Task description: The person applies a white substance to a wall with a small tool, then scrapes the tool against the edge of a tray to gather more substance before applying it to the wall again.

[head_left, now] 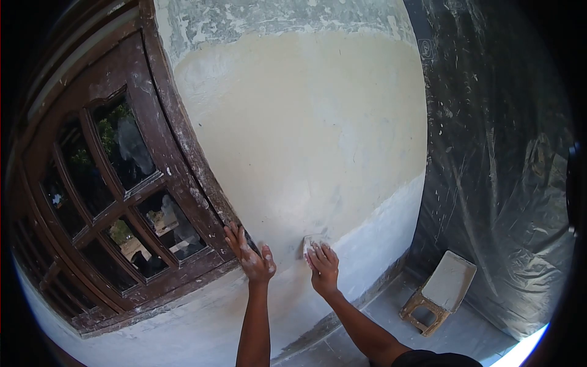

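Observation:
Against the wall point(293, 140), my right hand point(323, 264) is closed round a small pale block point(309, 244), pressed flat on the plaster near the line between the cream upper part and the white lower part. My left hand point(252, 257) has its fingers spread and rests at the lower right corner of the brown window frame point(202, 196), holding nothing. White residue coats the fingers of both hands. What the block is made of cannot be told, as my fingers cover part of it.
A brown wooden window with glass panes point(122, 144) fills the left. Dark plastic sheeting point(489, 153) hangs at the right. On the grey floor point(361, 339) at lower right stands a stained stool point(424, 312) with a pale tray point(449, 281) on it.

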A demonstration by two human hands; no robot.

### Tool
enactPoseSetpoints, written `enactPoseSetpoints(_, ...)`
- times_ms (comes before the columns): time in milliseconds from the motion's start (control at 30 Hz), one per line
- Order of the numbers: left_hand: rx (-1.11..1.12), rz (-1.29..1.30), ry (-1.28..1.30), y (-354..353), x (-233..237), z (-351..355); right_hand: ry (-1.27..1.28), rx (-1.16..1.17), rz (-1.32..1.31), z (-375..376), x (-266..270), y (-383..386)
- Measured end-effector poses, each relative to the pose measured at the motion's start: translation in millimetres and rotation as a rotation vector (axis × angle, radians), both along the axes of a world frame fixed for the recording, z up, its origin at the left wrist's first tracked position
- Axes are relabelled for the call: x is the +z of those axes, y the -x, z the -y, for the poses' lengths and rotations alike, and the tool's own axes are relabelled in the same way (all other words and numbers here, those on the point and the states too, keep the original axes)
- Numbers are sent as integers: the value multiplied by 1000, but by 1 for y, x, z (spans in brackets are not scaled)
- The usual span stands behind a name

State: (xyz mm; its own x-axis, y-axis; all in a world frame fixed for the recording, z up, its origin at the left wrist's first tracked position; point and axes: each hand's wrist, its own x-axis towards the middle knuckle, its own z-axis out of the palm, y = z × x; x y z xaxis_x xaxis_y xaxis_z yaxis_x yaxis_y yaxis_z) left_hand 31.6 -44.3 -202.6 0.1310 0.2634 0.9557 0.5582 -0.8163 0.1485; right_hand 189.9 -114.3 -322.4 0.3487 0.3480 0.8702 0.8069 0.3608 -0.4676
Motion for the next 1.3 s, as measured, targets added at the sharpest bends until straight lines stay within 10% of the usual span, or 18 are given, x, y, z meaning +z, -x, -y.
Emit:
enactPoseSetpoints(167,6,3,23,1,0,-1,164,283,-9,52,-47,33)
enactPoseSetpoints(400,-5,2,-9,1,0,-2,-205,-257,-132,-21,102,-104)
enactPoseSetpoints(733,-5,-12,8,2,1,2,154,76,-159,25,-51,61)
enactPoseSetpoints(833,0,-17,30,3,-1,0,183,291,-335,51,-55,66)
enactPoseSetpoints(1067,9,-16,23,0,1,2,-108,-174,-377,-15,26,-52)
enactPoseSetpoints(1300,2,-12,27,2,0,0,36,42,-420,-2,-22,83)
